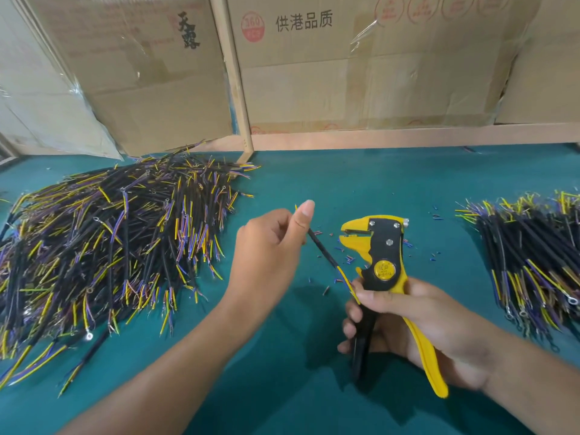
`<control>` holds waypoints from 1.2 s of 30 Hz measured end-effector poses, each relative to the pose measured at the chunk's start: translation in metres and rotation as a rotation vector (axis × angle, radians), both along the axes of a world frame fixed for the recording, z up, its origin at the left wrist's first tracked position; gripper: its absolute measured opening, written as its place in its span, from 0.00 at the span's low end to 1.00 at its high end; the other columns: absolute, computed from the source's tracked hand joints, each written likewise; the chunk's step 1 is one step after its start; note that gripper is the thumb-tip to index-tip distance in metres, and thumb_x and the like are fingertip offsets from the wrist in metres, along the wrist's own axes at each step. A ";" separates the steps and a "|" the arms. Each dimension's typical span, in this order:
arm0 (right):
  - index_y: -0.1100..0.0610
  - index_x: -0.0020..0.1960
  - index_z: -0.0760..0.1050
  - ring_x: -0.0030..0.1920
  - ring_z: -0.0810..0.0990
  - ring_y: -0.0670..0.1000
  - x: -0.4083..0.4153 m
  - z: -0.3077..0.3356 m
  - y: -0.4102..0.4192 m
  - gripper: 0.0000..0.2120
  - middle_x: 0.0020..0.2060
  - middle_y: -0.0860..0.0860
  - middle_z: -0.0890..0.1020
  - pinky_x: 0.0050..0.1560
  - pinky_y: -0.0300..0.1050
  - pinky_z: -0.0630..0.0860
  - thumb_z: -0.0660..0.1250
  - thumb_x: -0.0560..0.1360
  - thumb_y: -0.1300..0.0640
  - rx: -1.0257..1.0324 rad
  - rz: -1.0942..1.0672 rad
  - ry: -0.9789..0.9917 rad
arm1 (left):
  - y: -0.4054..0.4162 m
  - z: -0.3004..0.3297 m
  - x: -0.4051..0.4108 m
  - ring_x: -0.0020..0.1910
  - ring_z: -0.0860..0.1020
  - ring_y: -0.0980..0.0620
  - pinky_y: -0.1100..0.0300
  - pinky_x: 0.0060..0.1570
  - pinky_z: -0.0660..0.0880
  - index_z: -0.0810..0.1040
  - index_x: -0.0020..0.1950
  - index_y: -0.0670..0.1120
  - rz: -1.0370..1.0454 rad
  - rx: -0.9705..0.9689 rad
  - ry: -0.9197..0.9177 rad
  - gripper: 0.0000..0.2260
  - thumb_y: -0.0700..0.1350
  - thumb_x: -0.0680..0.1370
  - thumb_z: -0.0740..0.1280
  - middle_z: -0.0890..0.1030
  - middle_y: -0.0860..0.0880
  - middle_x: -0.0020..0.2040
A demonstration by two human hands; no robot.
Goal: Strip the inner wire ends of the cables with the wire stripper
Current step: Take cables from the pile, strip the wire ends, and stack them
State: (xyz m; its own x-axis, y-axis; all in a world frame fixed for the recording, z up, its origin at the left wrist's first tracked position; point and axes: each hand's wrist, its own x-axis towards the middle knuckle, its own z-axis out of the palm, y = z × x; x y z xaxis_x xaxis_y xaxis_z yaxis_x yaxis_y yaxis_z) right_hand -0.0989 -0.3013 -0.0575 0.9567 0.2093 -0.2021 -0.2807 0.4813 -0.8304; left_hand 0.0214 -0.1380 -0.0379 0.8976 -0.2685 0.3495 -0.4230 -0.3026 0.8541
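Right hand [405, 321] wraps the yellow-and-black handles of the wire stripper [381, 262], its serrated beak gaping and empty. Left hand [270, 246] pinches a black-sheathed cable [323, 251] that slants down toward the stripper's handles, coloured inner wires at both ends. Judged step: between strips; next, a wire end must be fed into the beak. Insulation scraps [348, 259] dot the teal felt counter [314, 183]. Beyond: large tangled cable pile [110, 240] left, smaller pile [533, 255] right.
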 end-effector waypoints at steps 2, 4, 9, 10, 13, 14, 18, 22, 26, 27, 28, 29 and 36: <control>0.59 0.47 0.80 0.44 0.80 0.60 0.000 0.000 0.001 0.07 0.40 0.60 0.78 0.52 0.63 0.79 0.75 0.72 0.58 0.001 0.010 -0.012 | 0.005 0.003 0.005 0.27 0.61 0.55 0.62 0.27 0.60 0.70 0.33 0.44 0.055 0.089 -0.174 0.22 0.58 0.79 0.62 0.67 0.50 0.26; 0.59 0.48 0.80 0.44 0.80 0.60 0.000 -0.001 0.000 0.06 0.40 0.60 0.78 0.53 0.63 0.78 0.74 0.72 0.59 0.001 0.014 -0.023 | 0.009 0.009 0.008 0.31 0.68 0.58 0.68 0.34 0.65 0.75 0.37 0.48 -0.071 0.140 -0.303 0.09 0.47 0.76 0.65 0.72 0.56 0.30; 0.60 0.48 0.79 0.42 0.80 0.61 -0.001 0.000 -0.001 0.04 0.40 0.60 0.77 0.51 0.63 0.79 0.70 0.75 0.61 -0.022 -0.012 -0.043 | 0.015 0.008 0.006 0.57 0.76 0.57 0.62 0.65 0.65 0.79 0.56 0.45 -0.539 0.452 -0.477 0.11 0.42 0.75 0.70 0.81 0.54 0.54; 0.61 0.48 0.79 0.41 0.80 0.61 0.000 0.001 -0.002 0.05 0.39 0.60 0.77 0.51 0.63 0.80 0.70 0.74 0.61 -0.025 -0.020 -0.050 | 0.014 0.009 0.004 0.56 0.77 0.58 0.61 0.65 0.66 0.79 0.56 0.45 -0.595 0.473 -0.449 0.10 0.43 0.76 0.72 0.81 0.55 0.53; 0.62 0.49 0.79 0.40 0.80 0.60 0.000 0.005 -0.005 0.07 0.38 0.60 0.77 0.49 0.63 0.80 0.71 0.72 0.60 -0.026 -0.064 -0.063 | 0.012 0.007 0.000 0.49 0.79 0.53 0.59 0.56 0.73 0.80 0.55 0.42 -0.710 0.360 -0.250 0.08 0.45 0.79 0.71 0.82 0.50 0.48; 0.62 0.49 0.79 0.39 0.80 0.60 0.001 0.005 -0.005 0.08 0.38 0.60 0.77 0.48 0.63 0.80 0.71 0.72 0.60 -0.028 -0.080 -0.061 | 0.012 0.007 -0.001 0.46 0.79 0.50 0.56 0.53 0.75 0.80 0.55 0.42 -0.729 0.290 -0.166 0.08 0.45 0.80 0.70 0.82 0.48 0.46; 0.62 0.48 0.78 0.39 0.80 0.59 0.001 0.005 -0.008 0.07 0.38 0.59 0.77 0.49 0.63 0.80 0.70 0.73 0.60 -0.027 -0.084 -0.064 | 0.005 0.004 -0.009 0.37 0.72 0.41 0.47 0.38 0.71 0.80 0.52 0.49 -0.719 0.128 -0.057 0.06 0.50 0.82 0.66 0.75 0.45 0.37; 0.62 0.48 0.76 0.40 0.80 0.59 0.001 0.004 -0.009 0.05 0.38 0.59 0.76 0.50 0.63 0.79 0.68 0.75 0.61 -0.009 -0.078 -0.063 | -0.001 0.001 -0.013 0.32 0.69 0.51 0.63 0.34 0.68 0.75 0.49 0.49 -0.725 0.047 0.038 0.07 0.51 0.83 0.62 0.75 0.54 0.34; 0.61 0.48 0.75 0.39 0.80 0.59 0.001 0.002 -0.009 0.05 0.38 0.59 0.76 0.51 0.63 0.79 0.69 0.74 0.60 0.001 -0.076 -0.061 | -0.001 0.001 -0.016 0.29 0.65 0.58 0.71 0.31 0.64 0.69 0.50 0.45 -0.773 -0.014 0.214 0.06 0.46 0.84 0.57 0.75 0.54 0.32; 0.61 0.49 0.75 0.39 0.80 0.59 0.001 0.002 -0.008 0.06 0.38 0.59 0.76 0.50 0.63 0.79 0.69 0.74 0.60 0.001 -0.075 -0.061 | -0.001 0.002 -0.017 0.28 0.65 0.58 0.71 0.31 0.63 0.69 0.51 0.44 -0.779 -0.027 0.250 0.06 0.44 0.84 0.56 0.75 0.53 0.31; 0.61 0.48 0.75 0.39 0.80 0.59 0.001 0.002 -0.008 0.06 0.38 0.59 0.76 0.50 0.63 0.79 0.69 0.74 0.60 0.000 -0.074 -0.061 | -0.001 0.003 -0.018 0.28 0.66 0.58 0.71 0.31 0.63 0.68 0.51 0.44 -0.777 -0.036 0.271 0.06 0.43 0.84 0.55 0.74 0.53 0.31; 0.61 0.48 0.75 0.39 0.80 0.59 0.001 0.002 -0.007 0.06 0.38 0.59 0.76 0.50 0.63 0.79 0.69 0.74 0.60 -0.003 -0.075 -0.059 | -0.001 0.004 -0.018 0.27 0.66 0.59 0.72 0.30 0.63 0.68 0.51 0.43 -0.771 -0.038 0.281 0.06 0.41 0.85 0.54 0.74 0.52 0.30; 0.61 0.48 0.75 0.40 0.80 0.59 0.002 0.000 -0.007 0.05 0.38 0.59 0.76 0.51 0.63 0.79 0.69 0.74 0.60 0.004 -0.073 -0.052 | -0.003 0.005 -0.018 0.26 0.61 0.55 0.65 0.27 0.61 0.66 0.48 0.46 -0.689 0.016 0.212 0.06 0.47 0.81 0.56 0.69 0.54 0.26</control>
State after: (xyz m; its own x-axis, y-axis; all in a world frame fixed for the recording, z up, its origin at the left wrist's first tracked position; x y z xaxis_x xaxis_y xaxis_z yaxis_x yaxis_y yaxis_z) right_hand -0.0972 -0.3083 -0.0570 0.9786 0.1395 -0.1514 -0.2017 0.5019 -0.8411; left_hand 0.0035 -0.1412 -0.0331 0.5704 -0.8019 0.1778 -0.3479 -0.0398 0.9367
